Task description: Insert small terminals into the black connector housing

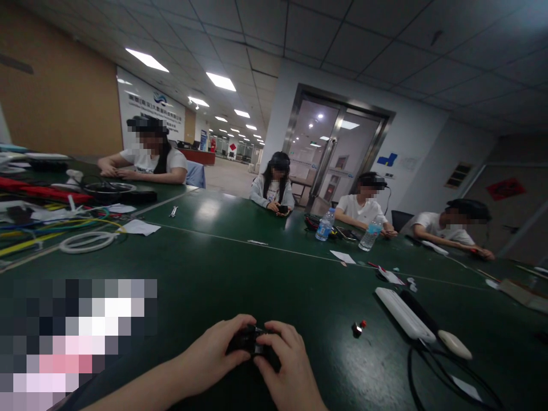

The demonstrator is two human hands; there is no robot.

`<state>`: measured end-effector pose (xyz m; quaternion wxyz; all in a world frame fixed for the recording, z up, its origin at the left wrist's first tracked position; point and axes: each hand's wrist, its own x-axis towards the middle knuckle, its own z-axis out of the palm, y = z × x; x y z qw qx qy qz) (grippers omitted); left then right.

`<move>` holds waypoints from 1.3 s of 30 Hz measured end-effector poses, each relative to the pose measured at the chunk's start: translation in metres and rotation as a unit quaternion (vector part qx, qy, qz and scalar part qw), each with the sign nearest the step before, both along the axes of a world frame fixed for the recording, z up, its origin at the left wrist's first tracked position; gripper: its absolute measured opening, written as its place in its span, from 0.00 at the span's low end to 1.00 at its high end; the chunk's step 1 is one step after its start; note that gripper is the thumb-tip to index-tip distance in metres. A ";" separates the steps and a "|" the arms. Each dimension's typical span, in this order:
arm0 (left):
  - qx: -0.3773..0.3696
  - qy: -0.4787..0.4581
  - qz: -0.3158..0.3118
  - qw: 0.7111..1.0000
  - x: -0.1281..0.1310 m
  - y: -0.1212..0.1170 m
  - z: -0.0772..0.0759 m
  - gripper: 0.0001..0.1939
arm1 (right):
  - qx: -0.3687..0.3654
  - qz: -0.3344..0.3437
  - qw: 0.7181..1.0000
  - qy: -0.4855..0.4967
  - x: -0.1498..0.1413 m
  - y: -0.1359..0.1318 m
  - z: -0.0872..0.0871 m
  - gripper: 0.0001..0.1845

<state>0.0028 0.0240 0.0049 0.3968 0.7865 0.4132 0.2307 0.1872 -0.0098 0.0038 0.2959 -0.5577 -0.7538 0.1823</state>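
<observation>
A small, rounded black object (pixel 245 340) is held just above the near side of the dark green table (pixel 197 285); its exact kind is hard to make out. My left hand (pixel 216 348) grips its left end, thumb below and fingers over the top. From the other side, my right hand (pixel 287 355) closes on it with thumb and fingers, hiding much of its right part. To the right on the tabletop lie a small dark-and-silver piece (pixel 357 329) and a tiny red piece (pixel 363 323).
At right lie a white power strip (pixel 402 313), an oval beige item (pixel 454 345) and a black cable (pixel 411 374). Two water bottles (pixel 325 225) stand farther back. A wrench (pixel 173 212), a coiled white cable (pixel 88 243) and tangled wires are at left. Several people sit around the table.
</observation>
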 end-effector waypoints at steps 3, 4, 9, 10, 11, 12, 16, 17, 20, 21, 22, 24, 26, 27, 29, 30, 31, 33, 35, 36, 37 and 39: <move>0.003 0.012 0.003 1.000 0.001 0.000 0.000 0.21 | 0.009 0.020 1.000 -0.021 0.001 0.002 -0.002 0.17; 0.007 0.014 0.006 1.000 0.001 0.000 -0.002 0.21 | 0.012 0.027 0.999 -0.028 0.001 0.003 -0.003 0.17; 0.010 0.003 0.013 1.000 0.000 0.004 -0.012 0.22 | 0.057 0.052 0.996 -0.036 0.000 0.001 0.002 0.17; 0.008 0.000 0.013 1.000 0.000 0.005 -0.014 0.22 | 0.065 0.051 0.996 -0.032 -0.001 0.000 0.003 0.16; 0.006 -0.003 0.013 1.000 0.000 0.005 -0.015 0.22 | 0.070 0.048 0.996 -0.027 -0.002 -0.001 0.005 0.15; 0.004 -0.007 0.013 1.000 -0.001 0.006 -0.016 0.22 | 0.071 0.041 0.996 -0.020 -0.003 -0.002 0.006 0.15; -0.003 -0.018 0.017 1.000 -0.001 0.008 -0.018 0.23 | 0.036 -0.002 0.998 0.054 -0.003 -0.003 0.006 0.13; -0.004 -0.019 0.019 1.000 -0.001 0.008 -0.019 0.23 | 0.020 -0.016 0.996 0.085 -0.003 -0.002 0.006 0.12; -0.014 -0.014 0.022 1.000 -0.001 0.009 -0.020 0.24 | -0.037 -0.057 0.978 0.196 -0.001 0.000 0.003 0.11; -0.017 -0.011 0.022 1.000 -0.001 0.009 -0.020 0.24 | -0.057 -0.065 0.967 0.240 0.000 0.000 0.002 0.11; -0.018 -0.009 0.022 1.000 -0.001 0.009 -0.020 0.24 | -0.076 -0.070 0.952 0.289 0.001 0.002 0.001 0.11; -0.014 -0.007 0.019 1.000 -0.001 0.009 -0.019 0.23 | -0.107 -0.067 0.909 0.398 0.002 0.004 -0.003 0.15; -0.011 -0.008 0.018 1.000 -0.002 0.008 -0.018 0.23 | -0.122 -0.080 0.853 0.502 0.003 0.007 -0.007 0.20; -0.009 -0.007 0.019 1.000 -0.003 0.008 -0.018 0.23 | -0.131 -0.099 0.825 0.541 0.003 0.008 -0.008 0.22; -0.008 -0.006 0.021 1.000 -0.003 0.008 -0.018 0.23 | -0.160 -0.120 0.766 0.611 0.003 0.009 -0.008 0.23; -0.007 -0.005 0.024 1.000 -0.003 0.008 -0.018 0.23 | -0.173 -0.125 0.740 0.638 0.004 0.009 -0.006 0.23; -0.007 -0.003 0.024 1.000 -0.003 0.008 -0.018 0.23 | -0.184 -0.130 0.716 0.661 0.004 0.008 -0.004 0.22; -0.007 0.001 0.025 1.000 -0.002 0.007 -0.017 0.23 | -0.196 -0.138 0.678 0.695 0.004 0.007 0.000 0.20; -0.007 0.009 0.028 1.000 0.000 0.007 -0.015 0.23 | -0.207 -0.150 0.651 0.715 0.005 0.006 0.004 0.18; -0.007 0.011 0.029 0.999 0.000 0.007 -0.015 0.23 | -0.211 -0.152 0.639 0.724 0.005 0.006 0.005 0.18; -0.005 0.013 0.029 0.999 0.001 0.007 -0.015 0.23 | -0.214 -0.151 0.629 0.732 0.006 0.006 0.006 0.17; 0.003 0.011 0.033 0.999 0.002 0.006 -0.014 0.23 | -0.220 -0.147 0.611 0.746 0.007 0.006 0.007 0.16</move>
